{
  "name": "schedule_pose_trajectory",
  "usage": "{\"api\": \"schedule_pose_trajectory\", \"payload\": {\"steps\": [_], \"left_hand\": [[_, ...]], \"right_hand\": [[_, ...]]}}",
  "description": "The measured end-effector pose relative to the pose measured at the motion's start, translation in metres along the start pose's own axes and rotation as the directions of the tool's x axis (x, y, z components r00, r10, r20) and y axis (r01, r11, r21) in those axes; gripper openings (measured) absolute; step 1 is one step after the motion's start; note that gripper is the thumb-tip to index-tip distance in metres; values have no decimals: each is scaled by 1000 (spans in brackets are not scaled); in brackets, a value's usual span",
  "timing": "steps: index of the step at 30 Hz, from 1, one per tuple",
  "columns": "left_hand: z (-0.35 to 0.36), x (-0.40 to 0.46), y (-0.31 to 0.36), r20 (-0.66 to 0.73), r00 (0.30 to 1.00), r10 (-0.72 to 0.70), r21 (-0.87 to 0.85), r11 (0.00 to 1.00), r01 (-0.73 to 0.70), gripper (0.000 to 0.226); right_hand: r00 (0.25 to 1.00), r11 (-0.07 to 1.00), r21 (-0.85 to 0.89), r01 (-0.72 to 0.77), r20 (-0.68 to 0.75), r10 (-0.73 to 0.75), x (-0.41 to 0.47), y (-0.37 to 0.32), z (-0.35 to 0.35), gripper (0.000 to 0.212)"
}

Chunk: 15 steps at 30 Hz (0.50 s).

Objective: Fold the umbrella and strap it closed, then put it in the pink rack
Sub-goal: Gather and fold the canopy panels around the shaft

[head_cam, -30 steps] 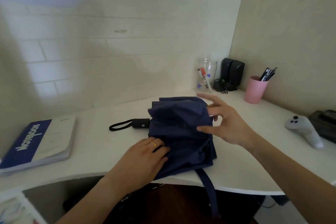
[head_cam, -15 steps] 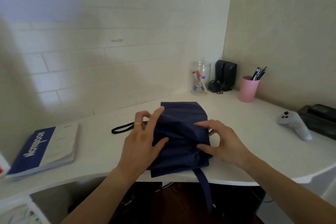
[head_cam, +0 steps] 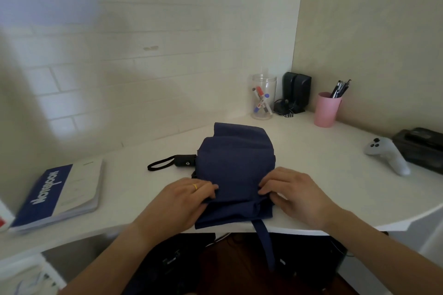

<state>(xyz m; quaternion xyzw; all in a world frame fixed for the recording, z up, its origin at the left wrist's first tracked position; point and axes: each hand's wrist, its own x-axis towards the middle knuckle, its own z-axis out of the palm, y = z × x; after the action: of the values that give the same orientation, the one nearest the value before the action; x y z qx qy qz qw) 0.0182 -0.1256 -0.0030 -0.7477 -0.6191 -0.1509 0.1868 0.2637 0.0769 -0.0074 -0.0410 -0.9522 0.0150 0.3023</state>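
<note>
A navy blue folding umbrella (head_cam: 236,163) lies on the white desk (head_cam: 311,175), its fabric gathered in flat folds. Its black handle (head_cam: 185,160) with a wrist loop sticks out to the left. The umbrella's strap (head_cam: 265,244) hangs over the desk's front edge. My left hand (head_cam: 184,201) grips the near left edge of the fabric, fingers curled on a fold. My right hand (head_cam: 294,195) pinches the near right edge of the same fold. No pink rack is in view.
A blue and white notebook (head_cam: 57,194) lies at the left. At the back right stand a clear jar of markers (head_cam: 263,97), black speakers (head_cam: 296,91) and a pink pen cup (head_cam: 326,109). A white controller (head_cam: 388,154) and a black case (head_cam: 422,145) sit far right.
Both hands have come down from the middle of the fabric to its near edge and closed on a fold. The canopy lies flatter and neater than before.
</note>
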Motion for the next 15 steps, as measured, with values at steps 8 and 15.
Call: {"api": "schedule_pose_trajectory", "payload": {"steps": [8,15], "left_hand": [[-18,14,8,272,933,-237,-268,912,310,66],[-3,56,-4,331,937,-111,3,993,117,35]], "right_hand": [[958,933,227,-278,141,251,27,-7,-15,23],[927,985,-48,-163,335,170,30,-5,6,37]]}}
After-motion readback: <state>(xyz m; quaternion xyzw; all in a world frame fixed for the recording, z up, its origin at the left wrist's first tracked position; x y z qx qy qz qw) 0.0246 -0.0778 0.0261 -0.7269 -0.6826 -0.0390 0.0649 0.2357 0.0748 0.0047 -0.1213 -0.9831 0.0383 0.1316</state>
